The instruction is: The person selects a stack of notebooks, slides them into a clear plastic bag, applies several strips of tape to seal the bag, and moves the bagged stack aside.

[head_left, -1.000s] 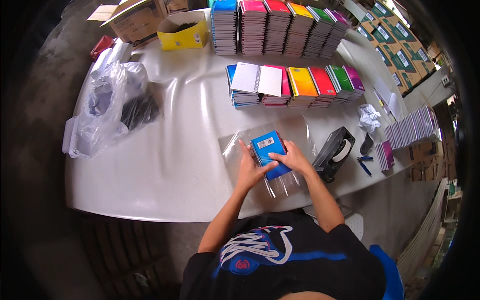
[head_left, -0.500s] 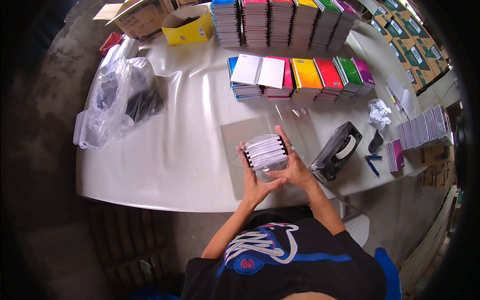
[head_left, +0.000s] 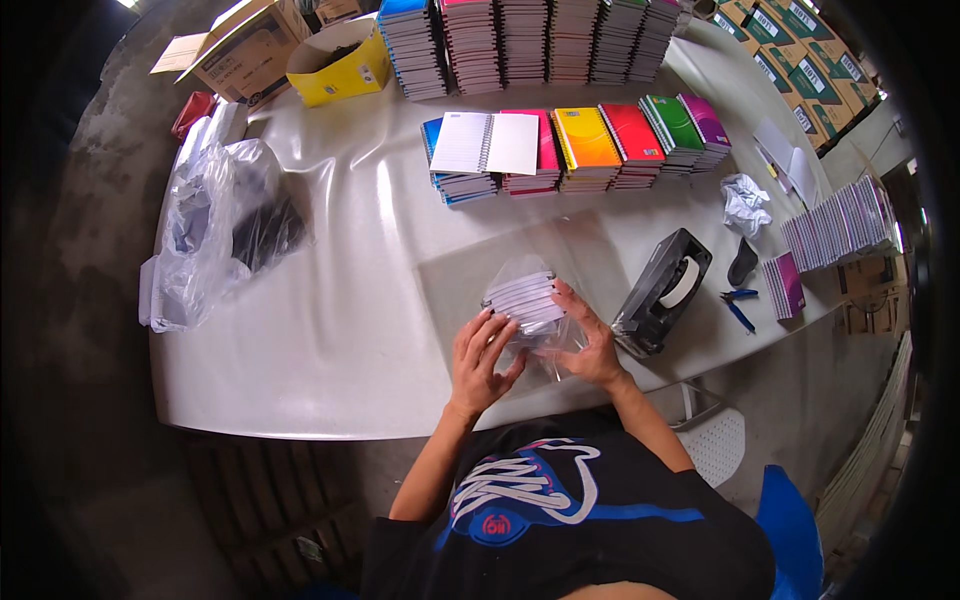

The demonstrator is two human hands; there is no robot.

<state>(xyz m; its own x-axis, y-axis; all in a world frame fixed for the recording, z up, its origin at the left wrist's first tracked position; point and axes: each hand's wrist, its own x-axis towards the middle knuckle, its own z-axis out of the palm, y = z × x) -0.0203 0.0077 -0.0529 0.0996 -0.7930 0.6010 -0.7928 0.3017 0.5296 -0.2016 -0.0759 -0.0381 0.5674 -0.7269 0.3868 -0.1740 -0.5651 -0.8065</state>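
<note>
A small bundle of spiral notebooks (head_left: pixel 522 300), wrapped in a clear plastic bag (head_left: pixel 530 268), sits in front of me with its white page edges facing up. On its near left side my left hand (head_left: pixel 482 362) has curved fingers pressed against the plastic. My right hand (head_left: pixel 592 350) holds the right side, its fingers along the bundle and its thumb at the near end. Loose film hides part of the near end. Under the bundle lies a flat translucent sheet (head_left: pixel 450 285). A black tape dispenser (head_left: pixel 660 295) stands just right of my right hand.
Colourful notebook piles (head_left: pixel 590 140) stand in two rows beyond, an open notebook (head_left: pixel 485 143) on top. Blue cutters (head_left: pixel 739 310), crumpled paper (head_left: pixel 745 204) and a notebook row (head_left: pixel 835 225) are at right. Plastic bags (head_left: pixel 215 225) lie at left; a yellow box (head_left: pixel 340 75) stands behind.
The bundle has tilted and lowered toward the sheet. My left hand has shifted from its left side to its near left, fingers now over the plastic. The view has turned slightly.
</note>
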